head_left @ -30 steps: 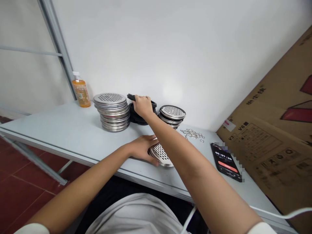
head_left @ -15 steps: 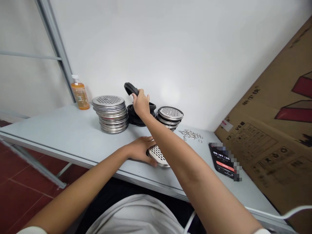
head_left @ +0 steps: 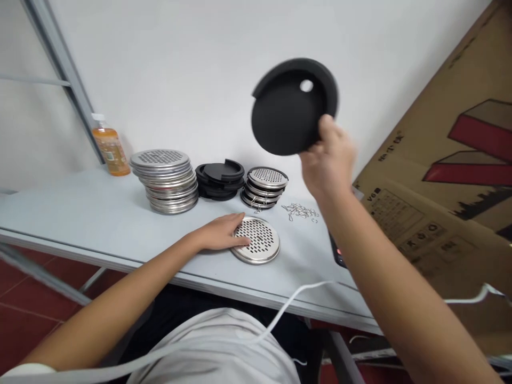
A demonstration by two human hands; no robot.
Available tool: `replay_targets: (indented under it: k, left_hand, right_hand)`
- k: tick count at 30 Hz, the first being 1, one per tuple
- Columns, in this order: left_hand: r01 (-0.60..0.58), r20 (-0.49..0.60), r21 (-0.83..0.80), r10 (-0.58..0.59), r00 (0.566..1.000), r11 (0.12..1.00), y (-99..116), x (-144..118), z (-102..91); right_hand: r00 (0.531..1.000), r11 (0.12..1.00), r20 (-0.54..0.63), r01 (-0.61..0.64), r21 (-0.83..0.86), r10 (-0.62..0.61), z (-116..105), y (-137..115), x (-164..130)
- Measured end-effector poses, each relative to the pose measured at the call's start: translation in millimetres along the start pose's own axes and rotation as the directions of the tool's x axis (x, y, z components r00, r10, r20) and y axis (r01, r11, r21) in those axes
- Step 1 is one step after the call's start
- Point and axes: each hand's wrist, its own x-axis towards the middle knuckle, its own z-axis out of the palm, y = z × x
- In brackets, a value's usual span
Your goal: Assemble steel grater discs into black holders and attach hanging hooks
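Black disc (head_left: 290, 109) now lifted high — right hand (head_left: 328, 160) pinching it, left hand (head_left: 220, 233) flat on perforated plate (head_left: 258, 244)

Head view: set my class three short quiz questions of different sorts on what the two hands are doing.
1. True or false: the right hand holds the black disc in the air.
2. What does the left hand rest on?
3. The stack of black discs sits: A) between two metal stacks, B) beside the bottle.

Key: 1 true. 2 the perforated metal disc on the table. 3 A.
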Motion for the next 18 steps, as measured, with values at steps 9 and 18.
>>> replay_targets:
  k: [9,18]
  left_hand:
    - [0.127,-0.062,-0.451,-0.173,0.983,0.883,15,23,-4.1]
    - [-0.063,-0.166,-0.951,-0.330,0.929,0.303,0,-11,4.2]
  right_hand:
    - [0.789,0.820,-0.251,-0.488,0.299,0.561,-105,-21,-108]
    - [0.699,0.795,-0.380,-0.517,0.317,0.606,-107,-13,-138]
